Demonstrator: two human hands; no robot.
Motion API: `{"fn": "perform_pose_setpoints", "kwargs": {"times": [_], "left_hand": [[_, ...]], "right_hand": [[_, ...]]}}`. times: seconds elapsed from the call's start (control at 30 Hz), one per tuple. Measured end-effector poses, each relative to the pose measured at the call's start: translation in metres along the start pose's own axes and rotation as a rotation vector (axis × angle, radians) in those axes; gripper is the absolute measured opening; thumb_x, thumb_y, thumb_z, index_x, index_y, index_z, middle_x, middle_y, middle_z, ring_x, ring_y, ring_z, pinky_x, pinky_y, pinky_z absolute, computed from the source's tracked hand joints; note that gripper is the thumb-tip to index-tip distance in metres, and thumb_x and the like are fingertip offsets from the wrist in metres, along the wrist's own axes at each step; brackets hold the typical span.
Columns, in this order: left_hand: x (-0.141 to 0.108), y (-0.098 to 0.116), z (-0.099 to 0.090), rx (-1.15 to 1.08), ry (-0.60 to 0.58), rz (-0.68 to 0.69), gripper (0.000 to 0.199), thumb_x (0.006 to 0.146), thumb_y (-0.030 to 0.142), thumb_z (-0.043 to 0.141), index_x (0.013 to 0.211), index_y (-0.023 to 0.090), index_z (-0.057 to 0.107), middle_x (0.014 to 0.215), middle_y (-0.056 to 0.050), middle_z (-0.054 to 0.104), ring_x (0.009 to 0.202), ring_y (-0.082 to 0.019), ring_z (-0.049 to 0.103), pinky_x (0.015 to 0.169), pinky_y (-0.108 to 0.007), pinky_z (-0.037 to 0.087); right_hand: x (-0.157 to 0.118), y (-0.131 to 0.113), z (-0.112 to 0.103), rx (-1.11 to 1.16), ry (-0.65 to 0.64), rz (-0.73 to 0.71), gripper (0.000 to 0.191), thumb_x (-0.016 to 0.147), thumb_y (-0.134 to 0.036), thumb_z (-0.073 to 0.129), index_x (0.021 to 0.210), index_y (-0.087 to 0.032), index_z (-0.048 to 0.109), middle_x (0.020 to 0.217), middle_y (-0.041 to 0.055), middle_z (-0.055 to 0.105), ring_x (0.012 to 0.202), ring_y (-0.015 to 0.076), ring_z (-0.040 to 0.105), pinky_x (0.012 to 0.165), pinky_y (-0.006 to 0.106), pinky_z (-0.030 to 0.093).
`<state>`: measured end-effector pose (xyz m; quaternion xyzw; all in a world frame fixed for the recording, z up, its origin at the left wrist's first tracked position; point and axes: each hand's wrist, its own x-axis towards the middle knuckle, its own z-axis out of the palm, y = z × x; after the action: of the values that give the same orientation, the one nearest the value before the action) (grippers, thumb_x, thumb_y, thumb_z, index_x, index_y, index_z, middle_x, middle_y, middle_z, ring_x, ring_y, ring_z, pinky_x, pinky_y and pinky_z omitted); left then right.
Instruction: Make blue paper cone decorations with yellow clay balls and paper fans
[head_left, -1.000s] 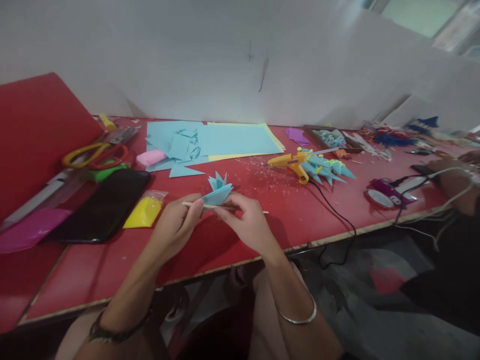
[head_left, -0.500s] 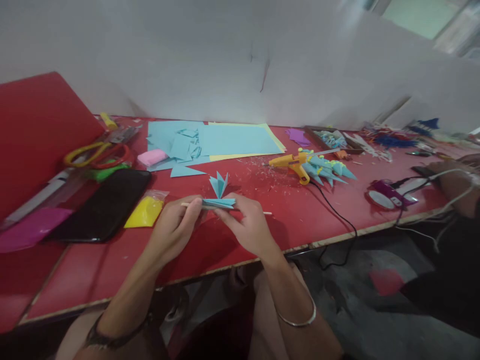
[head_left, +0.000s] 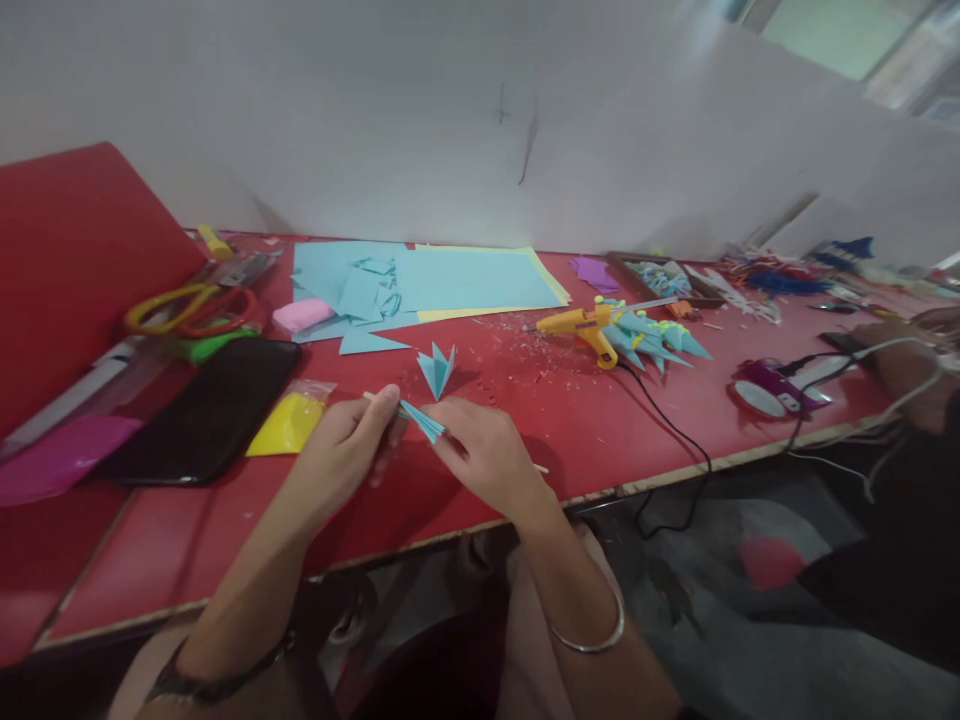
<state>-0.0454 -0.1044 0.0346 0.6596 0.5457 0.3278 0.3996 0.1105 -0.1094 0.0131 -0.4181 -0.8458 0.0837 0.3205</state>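
Between my hands is a narrow piece of folded light-blue paper (head_left: 424, 422), its pleats bunched together and slanting down to the right. My left hand (head_left: 346, 452) pinches its upper end, thumb on top. At the lower end, my right hand (head_left: 484, 450) grips it between thumb and fingers. A thin pale stick (head_left: 368, 396) pokes out past my left thumb. Another pale end shows beyond my right hand; whether it is the same stick is hidden. Just behind my fingers, a fanned blue paper piece (head_left: 436, 372) stands on the red table (head_left: 360, 535).
Behind lie blue sheets (head_left: 480, 278) with paper scraps. To the right are a yellow glue gun (head_left: 581, 328), spiky blue paper pieces (head_left: 652, 338) and a purple device (head_left: 784, 388). Scissors (head_left: 169, 310), a black phone (head_left: 206, 415) and a yellow packet (head_left: 289, 422) sit left. Another person's arm (head_left: 911, 375) rests far right.
The folded paper has turned from nearly level to slanting down rightward and looks narrower. My right hand has shifted slightly down and left. The standing fan stays put.
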Motion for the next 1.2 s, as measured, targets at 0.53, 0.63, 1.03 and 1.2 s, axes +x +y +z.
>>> {"fn": "perform_pose_setpoints", "kwargs": {"times": [0.53,0.63,1.03,1.2], "left_hand": [[-0.001,0.0,-0.006,0.088,0.087,0.237,0.038,0.084,0.038,0.035,0.053,0.019,0.044,0.046,0.005,0.044,0.044,-0.009,0.042,0.046,-0.021,0.034],[-0.001,-0.001,-0.012,0.185,0.097,0.397,0.023,0.081,0.032,0.045,0.065,0.019,0.054,0.049,0.006,0.047,0.046,-0.008,0.043,0.047,-0.019,0.034],[-0.012,0.014,-0.011,0.147,0.264,0.449,0.023,0.08,0.03,0.048,0.06,0.02,0.052,0.05,0.007,0.05,0.044,-0.007,0.044,0.044,-0.018,0.034],[-0.026,0.034,-0.015,0.155,0.313,0.434,0.022,0.081,0.028,0.047,0.061,0.021,0.051,0.049,0.008,0.048,0.042,-0.006,0.041,0.043,-0.018,0.032]], "right_hand": [[0.001,0.002,-0.008,0.041,0.081,-0.005,0.02,0.088,-0.02,0.041,0.075,-0.018,0.055,0.063,-0.0007,0.057,0.06,0.0115,0.044,0.064,0.024,0.034],[0.0,0.003,-0.013,0.205,0.087,0.046,0.02,0.089,-0.027,0.044,0.075,-0.018,0.055,0.062,-0.0017,0.053,0.061,0.0106,0.045,0.062,0.022,0.034],[0.008,-0.012,-0.018,0.736,0.087,0.137,0.016,0.083,-0.031,0.052,0.072,-0.019,0.053,0.063,-0.0036,0.048,0.057,0.008,0.047,0.055,0.022,0.039],[0.013,-0.031,-0.015,1.089,0.015,0.222,0.016,0.081,-0.033,0.053,0.072,-0.02,0.048,0.062,-0.0046,0.05,0.052,0.0061,0.049,0.051,0.02,0.042]]}}
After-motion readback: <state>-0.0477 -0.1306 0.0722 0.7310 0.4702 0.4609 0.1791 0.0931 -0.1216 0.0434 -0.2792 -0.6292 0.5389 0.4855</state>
